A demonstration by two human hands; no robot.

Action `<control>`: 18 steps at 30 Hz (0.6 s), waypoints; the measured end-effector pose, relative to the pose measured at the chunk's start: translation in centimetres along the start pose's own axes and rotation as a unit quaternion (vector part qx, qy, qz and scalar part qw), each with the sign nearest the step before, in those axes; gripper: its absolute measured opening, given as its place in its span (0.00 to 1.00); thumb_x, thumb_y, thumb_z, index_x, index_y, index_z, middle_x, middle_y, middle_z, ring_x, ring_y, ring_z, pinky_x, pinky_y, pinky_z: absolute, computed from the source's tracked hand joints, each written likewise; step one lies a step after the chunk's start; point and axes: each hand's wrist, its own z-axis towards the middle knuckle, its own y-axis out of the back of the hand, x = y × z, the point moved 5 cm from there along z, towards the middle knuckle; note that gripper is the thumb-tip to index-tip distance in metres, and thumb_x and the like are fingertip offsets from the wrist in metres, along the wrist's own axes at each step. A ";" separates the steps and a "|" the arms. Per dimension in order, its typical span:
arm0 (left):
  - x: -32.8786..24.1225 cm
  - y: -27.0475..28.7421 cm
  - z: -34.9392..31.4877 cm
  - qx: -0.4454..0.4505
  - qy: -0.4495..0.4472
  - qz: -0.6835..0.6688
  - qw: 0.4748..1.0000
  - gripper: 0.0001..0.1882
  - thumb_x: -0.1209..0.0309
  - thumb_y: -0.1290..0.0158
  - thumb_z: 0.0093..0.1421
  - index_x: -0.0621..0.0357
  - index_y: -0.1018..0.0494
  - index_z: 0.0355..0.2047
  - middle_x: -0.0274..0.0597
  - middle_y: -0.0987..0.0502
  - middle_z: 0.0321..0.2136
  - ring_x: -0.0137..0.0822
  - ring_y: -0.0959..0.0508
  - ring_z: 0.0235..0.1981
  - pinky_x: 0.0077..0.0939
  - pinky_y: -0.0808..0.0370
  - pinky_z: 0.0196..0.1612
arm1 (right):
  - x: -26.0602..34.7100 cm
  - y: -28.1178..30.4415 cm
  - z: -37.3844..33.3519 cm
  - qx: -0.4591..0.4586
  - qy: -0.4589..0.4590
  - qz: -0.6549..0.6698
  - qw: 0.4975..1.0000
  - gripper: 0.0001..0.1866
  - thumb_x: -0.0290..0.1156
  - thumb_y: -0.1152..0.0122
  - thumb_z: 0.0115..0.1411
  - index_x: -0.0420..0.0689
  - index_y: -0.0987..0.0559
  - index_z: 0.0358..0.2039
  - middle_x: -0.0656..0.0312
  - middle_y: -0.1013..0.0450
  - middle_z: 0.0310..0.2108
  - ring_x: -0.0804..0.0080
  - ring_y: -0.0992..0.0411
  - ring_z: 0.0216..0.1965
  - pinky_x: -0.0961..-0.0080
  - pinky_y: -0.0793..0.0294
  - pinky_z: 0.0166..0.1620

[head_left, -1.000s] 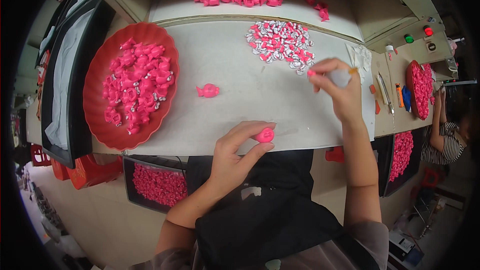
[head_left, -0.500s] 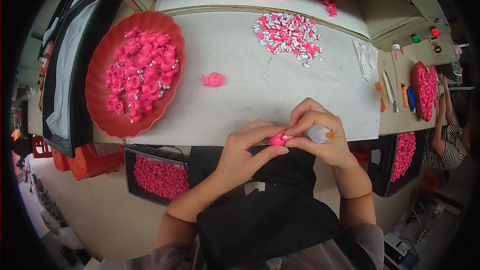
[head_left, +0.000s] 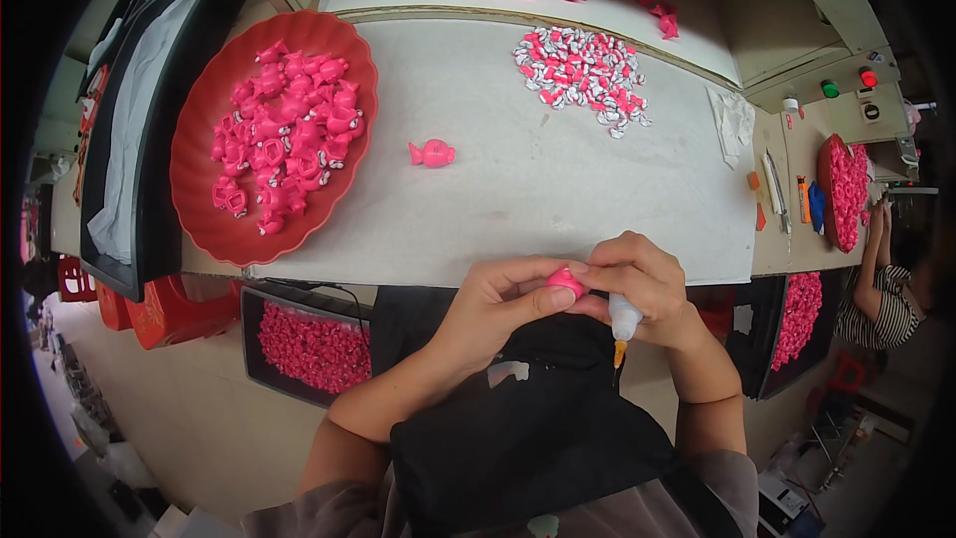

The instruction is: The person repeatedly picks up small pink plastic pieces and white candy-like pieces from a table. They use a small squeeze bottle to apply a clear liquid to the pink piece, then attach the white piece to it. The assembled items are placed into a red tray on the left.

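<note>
Low in the middle of the frame, left hand (head_left: 498, 304) and right hand (head_left: 642, 284) together, fingertips pinching one small pink piece (head_left: 565, 282) at the near table (head_left: 558, 199) edge. In the right hand also a small glue bottle (head_left: 623, 321), nozzle down. Upper left, red tray (head_left: 194, 204) of pink pieces; single pink piece (head_left: 432, 152) on the table centre.

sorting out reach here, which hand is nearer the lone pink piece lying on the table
Left. The left hand is below and slightly right of the lone pink piece; the right hand is farther right.
</note>
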 end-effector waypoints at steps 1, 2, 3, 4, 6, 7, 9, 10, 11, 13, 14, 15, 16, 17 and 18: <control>0.3 0.1 0.0 -0.005 0.008 -0.001 1.000 0.13 0.75 0.50 0.57 0.69 0.29 0.41 0.44 0.25 0.36 0.30 0.25 0.39 0.21 0.30 0.45 | 0.0 0.0 -0.1 0.003 -0.002 0.004 1.000 0.19 0.25 0.31 0.38 0.39 0.24 0.34 0.59 0.32 0.30 0.70 0.32 0.24 0.79 0.32 0.24; 0.7 0.3 0.0 -0.009 0.016 -0.003 1.000 0.13 0.75 0.50 0.56 0.68 0.29 0.41 0.45 0.25 0.36 0.30 0.25 0.38 0.21 0.30 0.45 | 0.0 -0.1 -0.1 0.007 -0.003 0.008 1.000 0.20 0.25 0.31 0.38 0.39 0.24 0.34 0.59 0.32 0.30 0.70 0.32 0.25 0.78 0.32 0.24; 1.1 0.3 0.0 -0.013 0.024 -0.003 1.000 0.13 0.75 0.49 0.56 0.68 0.29 0.41 0.45 0.24 0.35 0.30 0.25 0.38 0.21 0.30 0.45 | 0.0 0.1 0.0 -0.002 -0.014 0.017 1.000 0.20 0.25 0.31 0.38 0.39 0.24 0.35 0.59 0.32 0.30 0.70 0.32 0.25 0.79 0.32 0.24; 1.1 0.2 0.0 -0.010 0.024 0.005 1.000 0.13 0.75 0.49 0.56 0.68 0.29 0.41 0.45 0.24 0.35 0.30 0.25 0.38 0.21 0.30 0.45 | 0.1 0.2 0.2 -0.012 -0.025 0.027 0.999 0.21 0.26 0.31 0.38 0.40 0.24 0.35 0.59 0.32 0.29 0.69 0.32 0.25 0.79 0.32 0.25; 1.0 0.0 -0.1 -0.003 0.024 0.021 0.999 0.14 0.75 0.49 0.55 0.69 0.29 0.42 0.45 0.24 0.35 0.30 0.25 0.38 0.22 0.30 0.45 | 0.2 0.3 0.3 -0.004 -0.018 0.035 0.999 0.21 0.26 0.31 0.38 0.40 0.24 0.36 0.59 0.31 0.29 0.69 0.31 0.25 0.79 0.31 0.25; 0.8 -0.2 -0.2 0.002 0.024 0.010 1.000 0.14 0.75 0.49 0.55 0.69 0.29 0.41 0.45 0.24 0.35 0.30 0.25 0.38 0.22 0.30 0.45 | 0.0 0.3 0.3 0.013 0.000 0.033 0.999 0.21 0.27 0.31 0.38 0.40 0.24 0.36 0.58 0.31 0.29 0.69 0.31 0.26 0.79 0.31 0.25; 0.6 -0.7 -0.4 0.014 0.027 -0.010 0.999 0.14 0.76 0.49 0.55 0.69 0.29 0.41 0.45 0.24 0.35 0.31 0.25 0.39 0.22 0.30 0.45 | 0.2 0.4 0.1 0.034 0.030 0.028 0.999 0.21 0.28 0.31 0.38 0.39 0.24 0.36 0.58 0.31 0.29 0.70 0.31 0.25 0.80 0.31 0.25; 0.7 -0.7 -0.4 0.019 0.016 -0.011 1.000 0.13 0.76 0.50 0.56 0.69 0.29 0.42 0.44 0.25 0.36 0.30 0.25 0.39 0.21 0.29 0.45 | 0.3 0.4 0.1 0.038 0.041 0.025 0.998 0.21 0.28 0.31 0.38 0.39 0.24 0.36 0.59 0.31 0.29 0.70 0.30 0.25 0.80 0.31 0.24; 1.0 -0.6 -0.5 0.023 0.006 -0.012 1.000 0.13 0.76 0.50 0.56 0.69 0.30 0.42 0.43 0.25 0.36 0.29 0.26 0.38 0.20 0.29 0.44 | 0.5 0.5 0.0 0.042 0.053 0.021 0.997 0.21 0.29 0.31 0.38 0.39 0.24 0.36 0.59 0.31 0.29 0.70 0.30 0.25 0.80 0.31 0.24; 1.3 -0.6 -0.7 0.028 -0.015 -0.014 0.999 0.13 0.77 0.51 0.57 0.70 0.30 0.42 0.43 0.26 0.37 0.29 0.26 0.39 0.19 0.29 0.43 | 0.6 0.4 0.1 0.044 0.063 0.017 0.997 0.21 0.29 0.32 0.38 0.38 0.24 0.35 0.59 0.31 0.29 0.70 0.30 0.24 0.80 0.31 0.23; 1.3 -0.6 -0.8 0.029 -0.026 -0.015 0.999 0.13 0.77 0.51 0.57 0.70 0.30 0.42 0.43 0.26 0.37 0.29 0.26 0.39 0.19 0.28 0.43 | 0.7 0.3 0.1 0.044 0.068 0.015 0.997 0.20 0.29 0.32 0.38 0.38 0.24 0.35 0.59 0.30 0.29 0.70 0.30 0.23 0.80 0.31 0.23; 1.3 -0.6 -0.9 0.030 -0.036 -0.017 0.999 0.13 0.77 0.51 0.57 0.70 0.30 0.42 0.43 0.27 0.37 0.30 0.26 0.39 0.19 0.28 0.43 | 0.7 0.3 0.0 0.042 0.072 0.020 0.996 0.20 0.28 0.32 0.38 0.38 0.24 0.35 0.59 0.30 0.29 0.70 0.30 0.23 0.80 0.31 0.23; 1.3 -0.7 -0.9 0.030 -0.036 -0.020 0.999 0.13 0.77 0.51 0.57 0.70 0.30 0.42 0.44 0.27 0.37 0.31 0.26 0.39 0.20 0.28 0.43 | 0.6 0.2 0.0 0.039 0.075 0.024 0.996 0.20 0.28 0.32 0.38 0.38 0.24 0.35 0.59 0.30 0.28 0.70 0.30 0.23 0.79 0.31 0.23; 1.3 -0.8 -1.0 0.029 -0.037 -0.024 0.999 0.13 0.77 0.51 0.57 0.71 0.30 0.42 0.44 0.27 0.37 0.31 0.25 0.39 0.20 0.28 0.43 | 0.6 0.2 0.0 0.037 0.079 0.028 0.996 0.20 0.28 0.32 0.38 0.38 0.24 0.35 0.59 0.30 0.28 0.70 0.30 0.23 0.79 0.31 0.22; 1.2 -0.8 -1.0 0.027 -0.038 -0.027 0.999 0.13 0.77 0.51 0.57 0.71 0.30 0.42 0.44 0.27 0.37 0.32 0.25 0.39 0.20 0.28 0.43 | 0.5 0.1 0.0 0.036 0.083 0.030 0.995 0.20 0.28 0.32 0.38 0.38 0.24 0.35 0.59 0.30 0.28 0.70 0.30 0.23 0.79 0.31 0.22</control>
